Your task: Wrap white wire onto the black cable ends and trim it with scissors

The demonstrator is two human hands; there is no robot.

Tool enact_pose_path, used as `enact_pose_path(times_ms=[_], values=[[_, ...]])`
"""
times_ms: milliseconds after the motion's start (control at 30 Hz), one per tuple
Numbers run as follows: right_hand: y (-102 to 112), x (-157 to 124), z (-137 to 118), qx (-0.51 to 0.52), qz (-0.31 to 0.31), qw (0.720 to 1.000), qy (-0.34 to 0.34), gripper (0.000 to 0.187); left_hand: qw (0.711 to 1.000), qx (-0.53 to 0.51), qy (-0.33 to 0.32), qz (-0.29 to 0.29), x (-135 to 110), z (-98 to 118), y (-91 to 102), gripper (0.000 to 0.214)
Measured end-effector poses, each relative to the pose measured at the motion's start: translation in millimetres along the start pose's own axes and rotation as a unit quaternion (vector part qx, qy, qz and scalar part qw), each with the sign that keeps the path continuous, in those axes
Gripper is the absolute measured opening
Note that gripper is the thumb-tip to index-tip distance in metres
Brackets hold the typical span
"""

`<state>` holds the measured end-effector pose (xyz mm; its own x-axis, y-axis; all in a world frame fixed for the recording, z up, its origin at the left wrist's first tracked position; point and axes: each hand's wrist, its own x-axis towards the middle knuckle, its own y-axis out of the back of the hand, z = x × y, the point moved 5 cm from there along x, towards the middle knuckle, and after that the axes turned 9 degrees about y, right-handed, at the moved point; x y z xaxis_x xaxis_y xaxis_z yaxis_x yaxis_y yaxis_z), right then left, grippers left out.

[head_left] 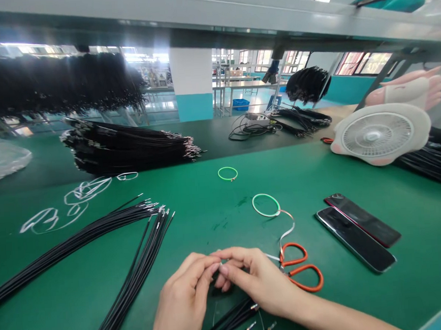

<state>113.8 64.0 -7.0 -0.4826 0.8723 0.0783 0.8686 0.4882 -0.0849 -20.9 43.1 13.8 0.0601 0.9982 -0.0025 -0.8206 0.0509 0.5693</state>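
My left hand (185, 295) and my right hand (258, 276) meet at the front middle of the green table, fingertips pinched together. A tiny pale piece shows between them, too small to name. Under the hands lie several black cables (228, 319) with metal ends, and a thin pale thread loops around them. Orange-handled scissors (320, 276) rest just right of my right hand, their blades mostly hidden behind it. A narrow white strip (286, 232) runs from near the scissors to a green ring (253, 205).
Two bundles of black cables (132, 275) lie at left, beside tangled white strips (83, 191). A big cable pile (131, 147) sits behind. Two phones (357, 239) and a fan (372, 135) are at right. A smaller green ring (219, 174) lies mid-table. An overhead shelf (213, 17) spans the top.
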Motion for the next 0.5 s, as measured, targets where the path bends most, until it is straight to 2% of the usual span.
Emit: enact_pose_path(times_ms=[100,200,233,300,333,367,433,500], values=[[2,2,4,0.039,0.008,0.999,-0.035,0.032,1.000,0.007,0.002,0.030,0,1,6.5,0.022],[5,2,4,0.053,0.019,0.997,-0.056,0.033,0.987,0.075,0.049,0.130,4,-9,32.1,0.032],[5,2,3,0.055,0.022,0.997,-0.058,0.033,0.972,0.132,0.083,0.174,5,-16,43.9,0.033],[7,1,0,0.054,0.027,0.996,-0.058,0.033,0.908,0.292,0.178,0.242,5,-34,67.2,0.039],[9,1,-1,0.051,0.030,0.997,-0.057,0.033,0.884,0.341,0.223,0.230,5,-45,74.5,0.041],[10,2,-3,0.046,0.034,0.997,-0.054,0.034,0.875,0.361,0.246,0.209,6,-53,79.4,0.037],[14,2,-6,0.033,0.037,0.997,-0.051,0.035,0.873,0.362,0.266,0.187,6,-64,85.2,0.026],[16,3,-8,0.022,0.035,0.998,-0.052,0.036,0.876,0.350,0.272,0.191,5,-64,86.5,0.022]])
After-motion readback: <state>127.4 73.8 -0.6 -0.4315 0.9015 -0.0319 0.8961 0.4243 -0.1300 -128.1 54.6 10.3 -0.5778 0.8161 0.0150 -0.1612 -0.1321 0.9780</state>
